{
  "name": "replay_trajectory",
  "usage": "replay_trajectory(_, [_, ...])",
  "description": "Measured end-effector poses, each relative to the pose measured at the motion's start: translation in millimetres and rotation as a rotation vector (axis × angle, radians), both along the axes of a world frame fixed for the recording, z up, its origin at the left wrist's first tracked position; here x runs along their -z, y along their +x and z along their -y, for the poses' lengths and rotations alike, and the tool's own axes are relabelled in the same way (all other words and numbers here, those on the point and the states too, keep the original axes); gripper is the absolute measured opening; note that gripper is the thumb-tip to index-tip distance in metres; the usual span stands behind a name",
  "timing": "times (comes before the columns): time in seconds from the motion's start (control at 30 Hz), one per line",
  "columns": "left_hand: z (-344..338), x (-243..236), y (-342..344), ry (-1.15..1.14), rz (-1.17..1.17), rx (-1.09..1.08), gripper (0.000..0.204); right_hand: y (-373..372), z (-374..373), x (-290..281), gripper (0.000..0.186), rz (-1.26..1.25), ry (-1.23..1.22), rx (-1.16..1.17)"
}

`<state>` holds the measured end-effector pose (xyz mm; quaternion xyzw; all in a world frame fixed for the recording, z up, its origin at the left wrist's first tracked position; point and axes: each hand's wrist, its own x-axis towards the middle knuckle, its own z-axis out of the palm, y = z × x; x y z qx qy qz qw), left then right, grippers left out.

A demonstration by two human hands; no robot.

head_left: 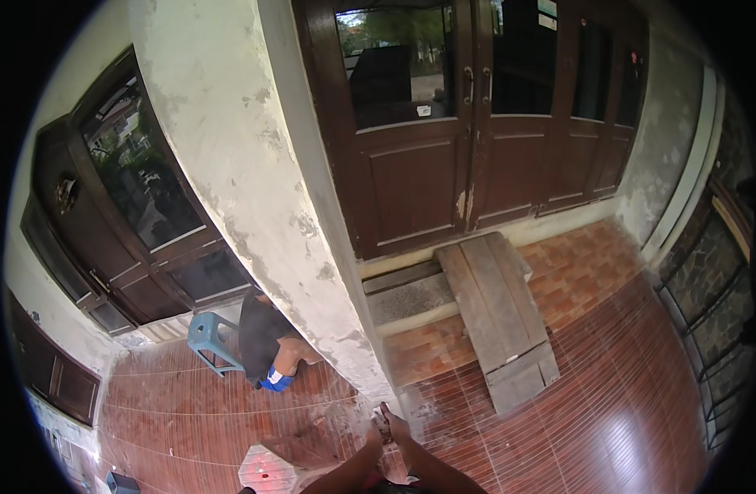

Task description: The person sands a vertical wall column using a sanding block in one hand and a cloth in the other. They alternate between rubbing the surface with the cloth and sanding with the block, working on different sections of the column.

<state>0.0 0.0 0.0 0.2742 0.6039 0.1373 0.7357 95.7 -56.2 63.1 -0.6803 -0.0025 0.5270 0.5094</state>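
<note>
My left hand (374,431) and my right hand (395,423) are close together in front of the foot of a peeling, off-white pillar (246,156). Both hands look closed, with fingers bunched around something small and pale that I cannot make out. Whether they touch the pillar's base is too small to tell. Pale dust and smears mark the red-brown tiled floor (312,424) around them. Below and to the left of my hands stands a pale, many-sided surface (267,471) with a red glow on it.
Left of the pillar, a person (267,337) in dark top and blue shorts sits low near a blue plastic stool (209,339). A wooden plank ramp (497,309) slopes from the step before brown double doors (419,185). Another brown door (123,222) is left; metal railings (707,346) stand right.
</note>
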Motion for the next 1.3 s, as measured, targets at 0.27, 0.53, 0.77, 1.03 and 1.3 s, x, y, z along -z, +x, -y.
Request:
replay_trajectory(0.27, [-53.6,-101.0,24.9,0.463,-0.254,-0.196,0.039,2.6,-51.0,-85.4,0.054,-0.228,0.639,0.245])
replay_trajectory(0.53, [-121.6,-252.7,48.4,1.083,0.054,-0.705,0.05,-1.3,-69.7,-225.6,0.064,-0.207,0.517,0.081])
replay_trajectory(0.77, [-147.0,-364.9,112.0,1.509,-0.074,-0.703,0.04,23.4,-76.1,-237.0,0.055,-0.234,0.62,0.474])
replay_trajectory(1.03, [-120.0,-334.1,193.3,1.441,-0.326,-0.93,0.059,140.3,-72.7,-219.2,0.062,-0.13,0.465,0.256])
replay_trajectory(1.3, [-132.3,-388.0,203.9,1.245,-0.471,-1.203,0.06,208.4,-54.8,-207.6,0.065,-0.252,0.258,0.075])
